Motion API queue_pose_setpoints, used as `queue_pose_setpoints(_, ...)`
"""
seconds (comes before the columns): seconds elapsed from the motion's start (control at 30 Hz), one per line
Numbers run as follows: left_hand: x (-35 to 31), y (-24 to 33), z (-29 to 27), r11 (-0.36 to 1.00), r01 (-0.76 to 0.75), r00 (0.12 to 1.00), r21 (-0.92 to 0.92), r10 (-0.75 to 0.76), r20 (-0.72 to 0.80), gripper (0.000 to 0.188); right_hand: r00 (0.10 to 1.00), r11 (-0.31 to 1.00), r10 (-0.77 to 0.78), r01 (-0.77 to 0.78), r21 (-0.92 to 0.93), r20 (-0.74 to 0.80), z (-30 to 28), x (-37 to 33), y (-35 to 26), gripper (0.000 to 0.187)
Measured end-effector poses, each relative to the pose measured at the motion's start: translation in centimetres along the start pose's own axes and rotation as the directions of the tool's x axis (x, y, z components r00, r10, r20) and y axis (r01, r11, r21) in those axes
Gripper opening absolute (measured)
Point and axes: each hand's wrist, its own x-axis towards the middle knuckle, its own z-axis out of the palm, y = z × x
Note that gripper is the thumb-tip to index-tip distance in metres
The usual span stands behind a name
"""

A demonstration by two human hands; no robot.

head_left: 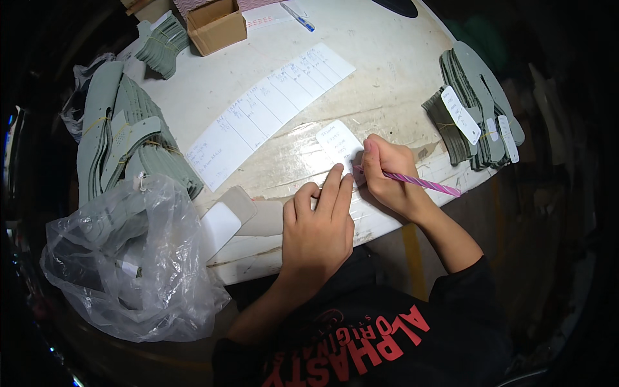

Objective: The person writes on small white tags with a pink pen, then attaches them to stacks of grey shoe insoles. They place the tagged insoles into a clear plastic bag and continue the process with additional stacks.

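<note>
A small white card (338,143) with handwriting lies near the table's front edge. My right hand (390,171) grips a pink striped pen (429,185), its tip hidden behind the fingers at the card's lower right. Flat on the table, my left hand (319,222) has its fingers stretched out, with fingertips at the card's lower edge. Beyond the card lies a long white paper strip (271,109), ruled into columns and filled with handwriting. Left of my left hand rest a stack of blank white cards (221,227) and a grey-beige flat piece (264,218).
Bundles of grey-green cut pieces (145,119) stand at the left, partly under a clear plastic bag (138,271). More tagged bundles (474,106) sit at the right edge. At the back are a small bundle (164,45), a cardboard box (217,29) and a blue-white pen (298,17).
</note>
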Motion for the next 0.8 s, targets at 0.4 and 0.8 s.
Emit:
queue_pose_setpoints(0.4,0.09,-0.02,-0.2,1.0,-0.017,1.0,0.006,0.017,0.001,0.054,1.0,1.0,0.011,-0.011,-0.003,-0.009,-0.05,0.01,0.05,0.026)
queue_pose_setpoints(0.8,0.09,-0.01,-0.17,1.0,-0.014,1.0,0.001,0.014,0.0,0.053,0.998,1.0,-0.007,0.006,-0.019,-0.065,0.17,-0.08,0.14,0.024)
